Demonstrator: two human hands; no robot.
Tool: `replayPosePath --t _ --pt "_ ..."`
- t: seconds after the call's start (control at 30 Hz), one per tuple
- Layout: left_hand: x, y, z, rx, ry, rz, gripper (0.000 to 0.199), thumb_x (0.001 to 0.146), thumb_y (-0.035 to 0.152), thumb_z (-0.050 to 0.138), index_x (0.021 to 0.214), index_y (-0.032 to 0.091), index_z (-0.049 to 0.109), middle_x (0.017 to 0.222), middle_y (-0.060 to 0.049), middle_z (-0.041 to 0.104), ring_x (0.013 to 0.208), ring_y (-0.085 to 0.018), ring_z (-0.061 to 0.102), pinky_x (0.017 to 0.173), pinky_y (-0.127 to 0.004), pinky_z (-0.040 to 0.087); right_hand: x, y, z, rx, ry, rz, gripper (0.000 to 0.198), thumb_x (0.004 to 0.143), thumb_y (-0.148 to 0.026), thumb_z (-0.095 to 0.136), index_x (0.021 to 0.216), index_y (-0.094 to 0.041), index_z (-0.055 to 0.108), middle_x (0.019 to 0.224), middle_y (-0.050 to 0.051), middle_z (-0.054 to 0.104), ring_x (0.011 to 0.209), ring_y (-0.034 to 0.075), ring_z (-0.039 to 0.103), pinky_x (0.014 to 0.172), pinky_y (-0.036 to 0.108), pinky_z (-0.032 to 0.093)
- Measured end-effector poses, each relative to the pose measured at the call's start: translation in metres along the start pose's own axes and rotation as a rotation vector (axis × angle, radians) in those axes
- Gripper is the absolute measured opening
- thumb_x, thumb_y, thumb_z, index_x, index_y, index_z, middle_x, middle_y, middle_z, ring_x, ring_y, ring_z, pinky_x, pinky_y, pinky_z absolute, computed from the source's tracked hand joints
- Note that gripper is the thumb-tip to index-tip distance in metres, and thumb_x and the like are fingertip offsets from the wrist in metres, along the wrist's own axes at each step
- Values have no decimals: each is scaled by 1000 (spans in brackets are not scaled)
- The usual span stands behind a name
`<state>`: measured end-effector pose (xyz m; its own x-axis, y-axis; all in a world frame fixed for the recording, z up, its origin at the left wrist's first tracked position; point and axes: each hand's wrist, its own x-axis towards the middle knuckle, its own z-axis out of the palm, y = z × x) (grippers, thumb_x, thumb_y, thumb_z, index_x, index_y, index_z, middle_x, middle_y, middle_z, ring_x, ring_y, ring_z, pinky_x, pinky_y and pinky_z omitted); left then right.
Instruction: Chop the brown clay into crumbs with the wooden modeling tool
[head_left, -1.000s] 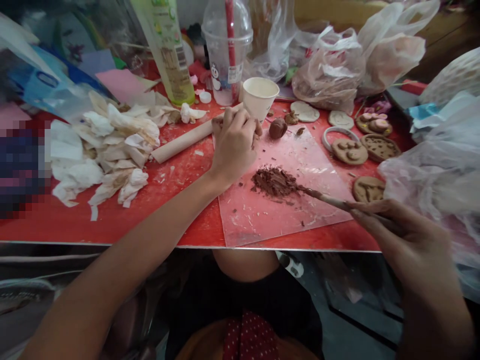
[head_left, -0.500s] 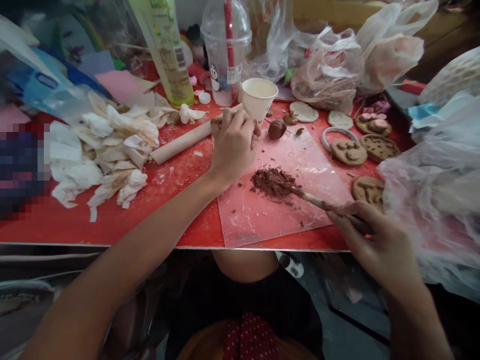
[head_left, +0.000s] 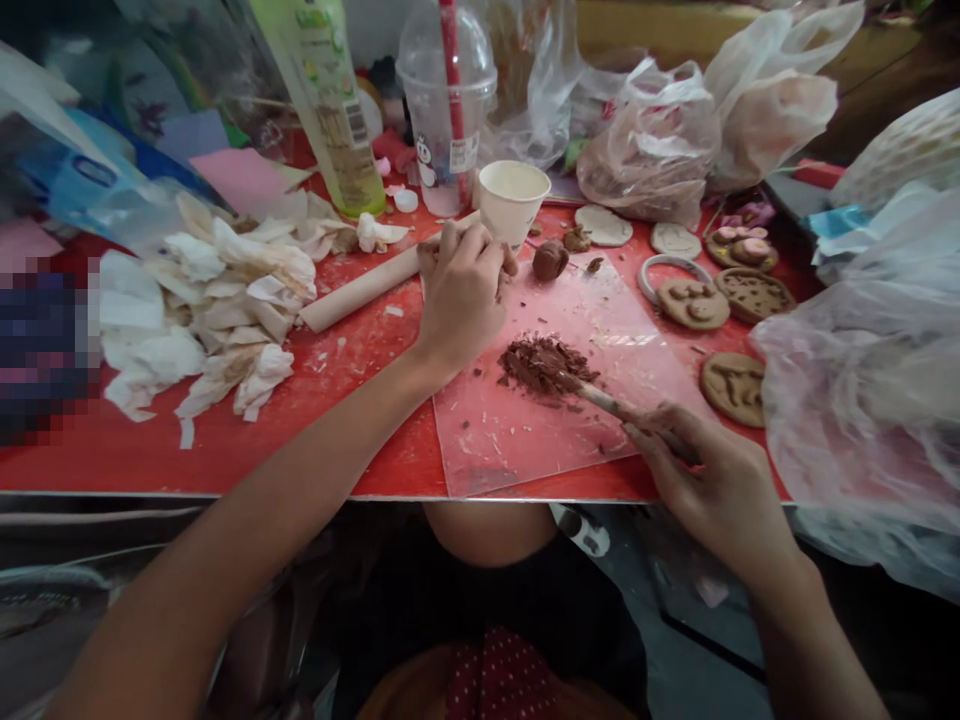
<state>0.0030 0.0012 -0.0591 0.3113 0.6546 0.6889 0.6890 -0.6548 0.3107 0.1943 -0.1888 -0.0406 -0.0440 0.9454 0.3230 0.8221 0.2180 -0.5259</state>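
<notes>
My right hand (head_left: 709,475) grips a slim stick-like tool (head_left: 611,402) with a pale front and a darker handle. Its tip meets the right edge of a heap of dark brown clay-like crumbs (head_left: 544,362) on a clear plastic sheet (head_left: 517,440). Farther back, my left hand (head_left: 463,295) is closed, knuckles up, against a white paper cup (head_left: 514,190) and the end of a pale rolling pin or tube (head_left: 364,288). Whatever its curled fingers hold is hidden. A brown lump (head_left: 550,261) lies right of the cup.
Crumpled tissues (head_left: 225,280) cover the left side. A green bottle (head_left: 330,110) and a domed plastic cup (head_left: 448,110) stand behind. Decorated clay discs (head_left: 694,302) and a white ring (head_left: 675,262) lie at right, beside plastic bags (head_left: 862,370). The table's front edge (head_left: 300,497) is near.
My right hand has shifted left with the tool, whose tip now sits farther left at the brown heap. My left hand stays in about the same place.
</notes>
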Motion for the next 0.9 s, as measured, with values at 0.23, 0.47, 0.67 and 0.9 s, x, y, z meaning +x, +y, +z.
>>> replayPosePath --t 0.23,0.47,0.67,0.9 --pt "1 4 -4 16 -72 -40 16 90 16 48 88 25 61 99 -8 63 112 -30 48 93 -51 35 -16 6 -14 152 122 195 8 87 -26 59 80 -25 56 83 0 70 78 14 68 61 21 51" --pt "1 2 -1 -12 -51 -37 17 89 15 47 90 24 61 98 -7 63 114 -32 47 95 -53 33 10 -3 11 91 -19 5 8 89 -21 54 82 -22 56 75 0 66 63 12 62 59 25 48" --pt "1 4 -4 30 -109 -60 17 89 14 48 90 24 62 102 -7 63 117 -31 47 99 -50 32 -13 6 -11 41 -12 119 10 87 -26 58 78 -22 57 72 -1 67 59 11 61 52 22 46" --pt "1 6 -6 21 -89 -58 17 91 15 46 86 20 61 100 -7 63 117 -31 49 100 -47 35 -1 -1 1 193 88 152 6 87 -27 58 82 -23 56 83 1 71 70 14 67 57 24 51"
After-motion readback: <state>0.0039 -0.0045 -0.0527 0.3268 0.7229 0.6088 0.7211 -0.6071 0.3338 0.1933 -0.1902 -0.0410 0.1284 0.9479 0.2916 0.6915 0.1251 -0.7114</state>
